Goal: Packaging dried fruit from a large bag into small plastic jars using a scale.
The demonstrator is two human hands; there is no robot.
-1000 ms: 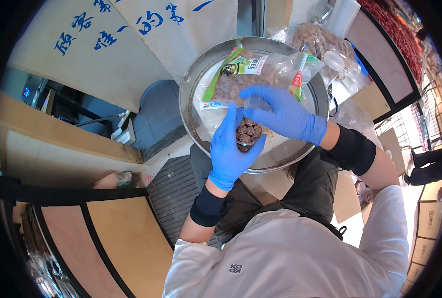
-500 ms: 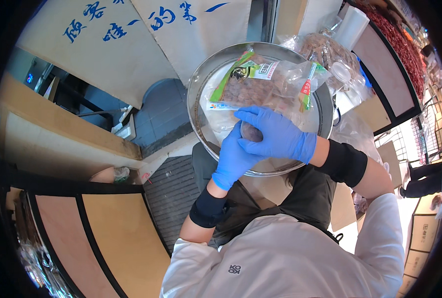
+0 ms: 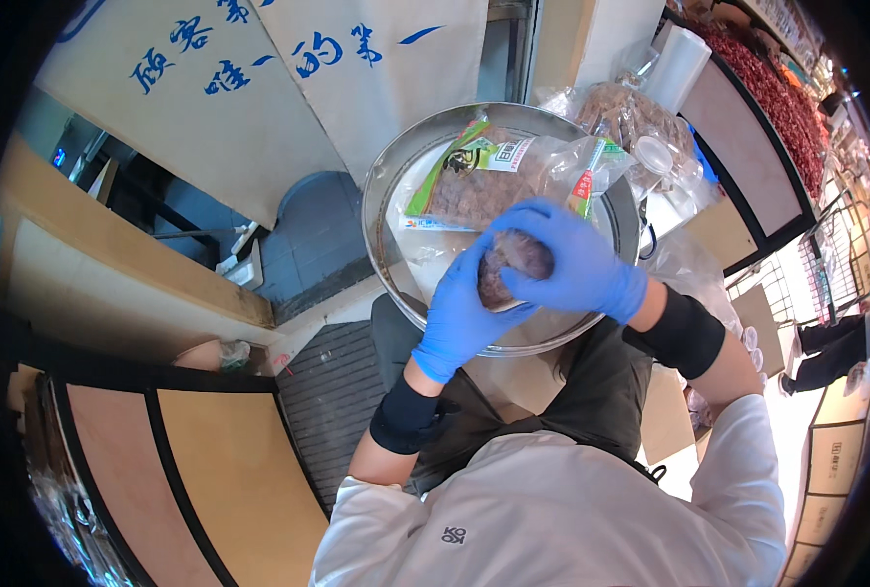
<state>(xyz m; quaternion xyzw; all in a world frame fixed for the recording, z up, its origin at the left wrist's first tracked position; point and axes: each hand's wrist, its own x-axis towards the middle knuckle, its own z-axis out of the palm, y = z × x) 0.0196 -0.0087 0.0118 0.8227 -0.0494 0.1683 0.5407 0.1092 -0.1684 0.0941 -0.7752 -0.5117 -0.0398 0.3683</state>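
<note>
Both hands wear blue gloves and meet over the near part of a large round metal tray [image 3: 376, 230]. My left hand [image 3: 459, 313] is closed round the lower left side of a small round container [image 3: 515, 264], which looks clear and packed with purplish-brown pieces. From the right, my right hand [image 3: 592, 266] curls its fingers over the container's upper side, slightly blurred. Just beyond the hands, a clear and green plastic bag [image 3: 479, 191] of similar brownish pieces lies on the tray. Its near right part is hidden by my right hand.
Right of the tray are a bag of tan dried goods [image 3: 621, 112], a white plastic roll [image 3: 678, 68], clear lidded tubs [image 3: 653, 155] and dark-handled scissors [image 3: 647, 240]. Red dried goods [image 3: 763, 108] fill a bin at far right. A white cloth curtain [image 3: 200, 108] hangs at upper left.
My right hand has shifted right and opened its grip wider, so more of the container shows. The container now sits higher in my left hand. The view has shifted slightly.
</note>
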